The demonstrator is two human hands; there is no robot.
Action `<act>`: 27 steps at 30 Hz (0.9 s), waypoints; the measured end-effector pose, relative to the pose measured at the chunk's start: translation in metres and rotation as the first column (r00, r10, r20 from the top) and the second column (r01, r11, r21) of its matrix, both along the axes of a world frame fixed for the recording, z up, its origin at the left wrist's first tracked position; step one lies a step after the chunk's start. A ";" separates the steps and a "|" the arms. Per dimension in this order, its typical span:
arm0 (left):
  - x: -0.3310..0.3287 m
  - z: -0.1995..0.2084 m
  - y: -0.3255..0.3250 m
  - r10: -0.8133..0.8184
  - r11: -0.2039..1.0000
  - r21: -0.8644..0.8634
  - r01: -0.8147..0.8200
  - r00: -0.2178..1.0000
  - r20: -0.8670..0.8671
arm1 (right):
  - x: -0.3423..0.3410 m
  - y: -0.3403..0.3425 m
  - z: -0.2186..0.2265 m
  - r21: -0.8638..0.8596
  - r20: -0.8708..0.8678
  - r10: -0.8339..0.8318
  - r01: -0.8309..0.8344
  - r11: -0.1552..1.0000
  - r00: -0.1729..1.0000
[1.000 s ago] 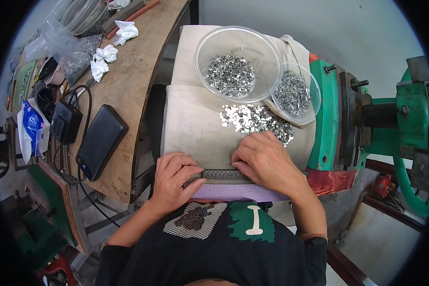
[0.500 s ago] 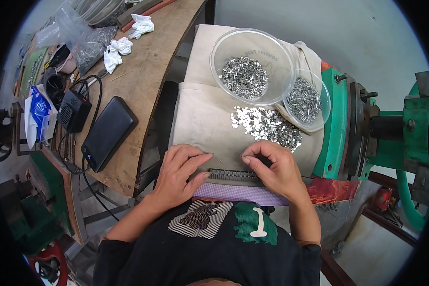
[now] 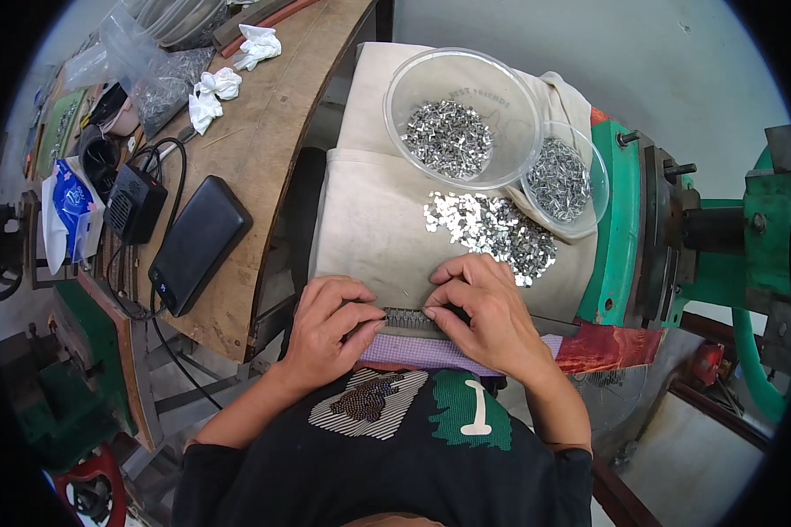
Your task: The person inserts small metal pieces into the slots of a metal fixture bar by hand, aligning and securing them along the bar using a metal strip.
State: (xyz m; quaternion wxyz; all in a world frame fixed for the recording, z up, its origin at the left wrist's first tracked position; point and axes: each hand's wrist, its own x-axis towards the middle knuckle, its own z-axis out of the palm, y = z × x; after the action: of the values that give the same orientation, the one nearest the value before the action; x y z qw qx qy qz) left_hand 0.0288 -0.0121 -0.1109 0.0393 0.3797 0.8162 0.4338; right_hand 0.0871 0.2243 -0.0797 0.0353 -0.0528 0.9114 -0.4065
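Observation:
In front of me lies a narrow dark metal strip with a row of slots or teeth [image 3: 404, 319], on the cloth near its front edge. My left hand [image 3: 327, 329] is closed, with thumb and forefinger pinched at the strip's left end. My right hand [image 3: 479, 307] is closed too; its thumb and forefinger meet over the strip further right, hiding that part. Whatever is between those fingertips is too small to make out. Beyond my right hand lies a loose pile of small shiny metal pieces [image 3: 492, 230] on the beige cloth [image 3: 360, 211].
Behind the pile stand a large clear tub [image 3: 523, 110] and a smaller clear bowl [image 3: 599, 189], both holding small metal parts. A green machine [image 3: 608, 237] borders the right side. On the wooden bench [image 3: 268, 114] at left lie a black power bank [image 3: 202, 246], cables and crumpled tissues [image 3: 215, 88].
My left thumb and forefinger have come together at the strip's left end. My right hand has shifted left along the strip, and its fingertips have lowered onto it.

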 end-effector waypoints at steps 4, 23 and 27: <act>0.002 0.000 0.002 -0.001 1.000 0.019 0.001 1.000 0.005 | 0.002 0.001 0.001 -0.012 -0.001 0.000 0.000 1.000 1.000; 0.009 0.005 0.021 -0.280 0.944 -0.271 0.186 0.886 -0.369 | 0.086 0.019 -0.007 -0.102 -0.271 -0.528 0.521 0.847 0.805; 0.009 0.004 0.023 -0.281 0.941 -0.285 0.181 0.889 -0.362 | 0.087 0.012 -0.011 0.009 -0.363 -0.425 0.460 0.888 0.829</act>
State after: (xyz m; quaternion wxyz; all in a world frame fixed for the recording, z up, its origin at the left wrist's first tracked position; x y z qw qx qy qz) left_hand 0.0383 0.0105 -0.1073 -0.0291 0.5469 0.8026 0.2365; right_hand 0.1738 0.2361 -0.0908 -0.2204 0.0900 0.9086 -0.3432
